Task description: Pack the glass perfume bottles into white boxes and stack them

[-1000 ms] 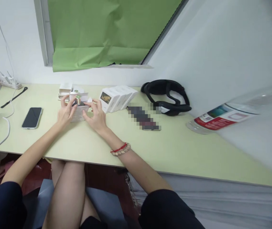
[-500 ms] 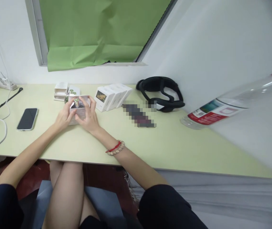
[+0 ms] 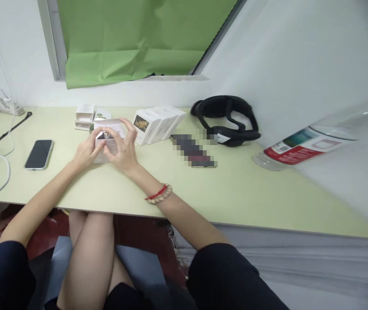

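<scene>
A small white box (image 3: 101,156) with printed text stands on the pale green table, its top flap raised. My left hand (image 3: 88,150) is closed on the box's left side, near its opening. From the right, my right hand (image 3: 124,148) reaches over the same opening, its thumb and a finger at the box and the other fingers raised. A small shiny piece (image 3: 105,134) shows between the fingers at the opening; the fingers partly cover it. Just behind are another small white box (image 3: 84,115) and a white item with a green print (image 3: 102,114).
Several white boxes (image 3: 149,125) stand in a row right of my hands. Beyond them lie a blurred-out flat object (image 3: 192,150), a black headset (image 3: 235,133) and a clear bottle (image 3: 295,146). A phone (image 3: 39,154), a black strap (image 3: 14,127) and a white cable (image 3: 4,176) are at the left.
The shiny piece has gone lower into the box opening and shows less. My right hand's fingers have lifted and spread somewhat. The whole view has shifted slightly.
</scene>
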The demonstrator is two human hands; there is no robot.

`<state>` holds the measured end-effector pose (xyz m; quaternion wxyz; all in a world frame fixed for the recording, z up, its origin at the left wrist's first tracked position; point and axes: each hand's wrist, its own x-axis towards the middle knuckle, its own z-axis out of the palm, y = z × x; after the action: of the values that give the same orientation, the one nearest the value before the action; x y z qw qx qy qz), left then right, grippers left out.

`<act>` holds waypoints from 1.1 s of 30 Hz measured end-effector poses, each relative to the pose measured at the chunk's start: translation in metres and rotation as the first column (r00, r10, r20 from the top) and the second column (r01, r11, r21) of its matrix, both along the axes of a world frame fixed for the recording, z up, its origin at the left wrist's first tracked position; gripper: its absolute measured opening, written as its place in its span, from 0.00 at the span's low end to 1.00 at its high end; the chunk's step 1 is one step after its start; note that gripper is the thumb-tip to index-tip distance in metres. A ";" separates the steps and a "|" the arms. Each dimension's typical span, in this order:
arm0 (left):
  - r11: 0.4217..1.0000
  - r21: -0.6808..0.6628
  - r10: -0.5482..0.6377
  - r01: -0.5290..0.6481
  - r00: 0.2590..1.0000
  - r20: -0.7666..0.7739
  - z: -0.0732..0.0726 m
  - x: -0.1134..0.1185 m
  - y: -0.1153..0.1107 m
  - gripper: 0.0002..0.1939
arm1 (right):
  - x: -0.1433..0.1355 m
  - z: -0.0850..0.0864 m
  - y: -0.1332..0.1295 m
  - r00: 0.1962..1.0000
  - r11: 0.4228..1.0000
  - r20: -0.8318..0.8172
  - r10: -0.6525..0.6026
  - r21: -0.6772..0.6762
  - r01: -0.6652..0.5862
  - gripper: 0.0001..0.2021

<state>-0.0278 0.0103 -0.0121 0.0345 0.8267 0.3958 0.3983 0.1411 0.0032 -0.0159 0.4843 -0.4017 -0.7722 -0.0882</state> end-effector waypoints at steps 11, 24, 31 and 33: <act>1.000 0.000 0.024 -0.024 0.999 -0.033 0.001 -0.001 0.003 0.32 | 0.002 -0.004 0.008 1.000 1.000 0.015 -0.002 0.000 0.002 0.16; 0.999 -0.016 0.044 -0.045 0.997 -0.059 -0.004 -0.005 0.010 0.36 | 0.008 -0.009 0.012 1.000 0.995 0.014 -0.010 -0.096 0.011 0.16; 0.996 0.036 0.076 -0.076 0.997 0.011 -0.009 -0.008 0.017 0.38 | 0.010 -0.009 0.012 0.999 0.996 0.034 0.001 -0.090 0.003 0.16; 0.993 0.055 0.107 -0.106 0.994 -0.011 -0.007 -0.007 0.016 0.36 | 0.010 -0.008 0.011 0.999 0.996 0.030 0.012 -0.087 -0.010 0.17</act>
<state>-0.0347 0.0258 -0.0191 -0.0122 0.8079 0.4284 0.4045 0.1511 0.0137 -0.0239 0.4549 -0.4167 -0.7849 -0.0580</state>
